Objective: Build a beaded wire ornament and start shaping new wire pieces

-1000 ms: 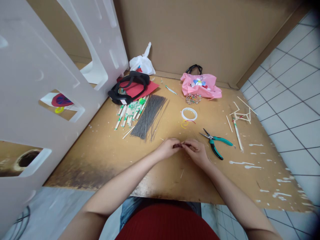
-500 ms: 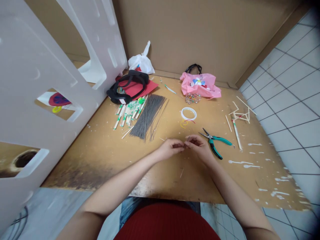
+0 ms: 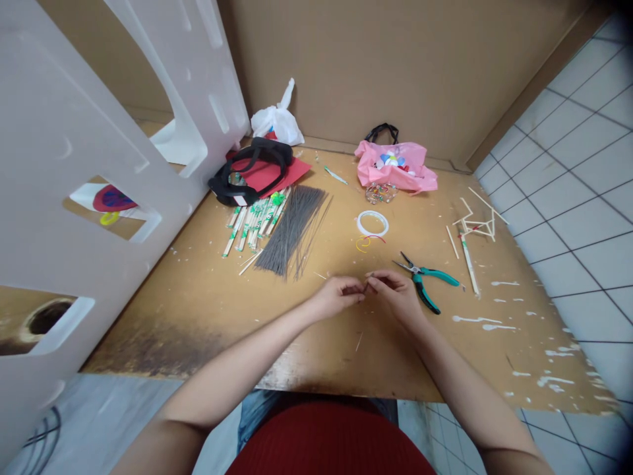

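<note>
My left hand (image 3: 339, 295) and my right hand (image 3: 392, 290) meet fingertip to fingertip above the middle of the table. Both are closed in a pinch. Between them is something small and thin, too fine to name. Just right of my right hand lie teal-handled pliers (image 3: 424, 275), jaws pointing up and left. Beyond my hands sits a white ring-shaped roll (image 3: 359, 226), with short yellow and red wires (image 3: 364, 245) beside it. A bundle of thin grey wires (image 3: 291, 231) lies past my left hand.
Green-and-white wrapped chopsticks (image 3: 257, 218) lie left of the wires, near a black strap headset (image 3: 216, 185) and red sheet (image 3: 299, 173). A pink bag (image 3: 368, 173) and white bag (image 3: 277, 122) sit at the back. A stick frame (image 3: 477, 227) lies right. A white plastic panel (image 3: 123, 145) stands left.
My fingers have shifted slightly around the small thing between them, and my right fingertips are a little lower. The objects on the table have stayed where they were.
</note>
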Available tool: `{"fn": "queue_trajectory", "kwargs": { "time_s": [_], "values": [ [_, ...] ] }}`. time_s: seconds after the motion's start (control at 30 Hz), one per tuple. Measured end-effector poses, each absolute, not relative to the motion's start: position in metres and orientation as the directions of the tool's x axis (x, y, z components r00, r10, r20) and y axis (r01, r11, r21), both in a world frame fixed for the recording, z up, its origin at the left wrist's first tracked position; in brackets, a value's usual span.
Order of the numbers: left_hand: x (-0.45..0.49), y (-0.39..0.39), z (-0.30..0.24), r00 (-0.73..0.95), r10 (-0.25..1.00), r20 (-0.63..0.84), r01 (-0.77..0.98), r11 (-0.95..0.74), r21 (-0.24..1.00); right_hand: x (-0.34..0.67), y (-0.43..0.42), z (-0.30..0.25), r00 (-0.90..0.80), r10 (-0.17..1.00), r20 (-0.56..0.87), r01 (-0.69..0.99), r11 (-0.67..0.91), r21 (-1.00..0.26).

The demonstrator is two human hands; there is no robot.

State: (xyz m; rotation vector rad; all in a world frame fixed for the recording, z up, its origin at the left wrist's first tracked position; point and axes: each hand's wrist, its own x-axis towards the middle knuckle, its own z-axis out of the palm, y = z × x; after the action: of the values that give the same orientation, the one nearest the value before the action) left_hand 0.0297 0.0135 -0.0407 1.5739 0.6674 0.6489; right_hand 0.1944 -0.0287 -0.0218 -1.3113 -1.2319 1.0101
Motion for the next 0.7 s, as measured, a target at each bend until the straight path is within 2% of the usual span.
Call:
{"fn": "queue_trajectory", "kwargs": {
  "time_s": [0.1,0.23,0.3,0.4,0.57,0.7],
  "values": [
    [0.03,0.012,-0.038,0.676,0.737,-0.006,0.019,-0.009,1.0,0.197,-0.029,-0.023,0.094,0.995,0.039,0.098,0.03,-0.995],
    [0.03,0.013,-0.033,0.69,0.711,-0.136,-0.127,0.304,0.944,0.196,-0.029,-0.022,0.133,0.991,0.016,0.102,0.002,-0.995],
    [0.029,0.014,-0.031,0.696,0.699,-0.167,-0.158,0.375,0.913,0.194,-0.029,-0.02,0.133,0.991,0.013,0.102,0.0,-0.995],
    [0.028,0.015,-0.03,0.709,0.684,-0.171,-0.159,0.392,0.906,0.194,-0.028,-0.021,0.102,0.995,0.011,0.082,0.003,-0.997],
    [0.029,0.014,-0.03,0.73,0.661,-0.173,-0.19,0.441,0.877,0.197,-0.025,-0.029,0.023,0.994,-0.105,-0.025,-0.105,-0.994],
    [0.031,0.013,-0.033,0.721,0.682,-0.123,-0.21,0.384,0.899,0.196,-0.026,-0.027,-0.005,0.999,-0.05,0.053,-0.049,-0.997]
  ]
}}
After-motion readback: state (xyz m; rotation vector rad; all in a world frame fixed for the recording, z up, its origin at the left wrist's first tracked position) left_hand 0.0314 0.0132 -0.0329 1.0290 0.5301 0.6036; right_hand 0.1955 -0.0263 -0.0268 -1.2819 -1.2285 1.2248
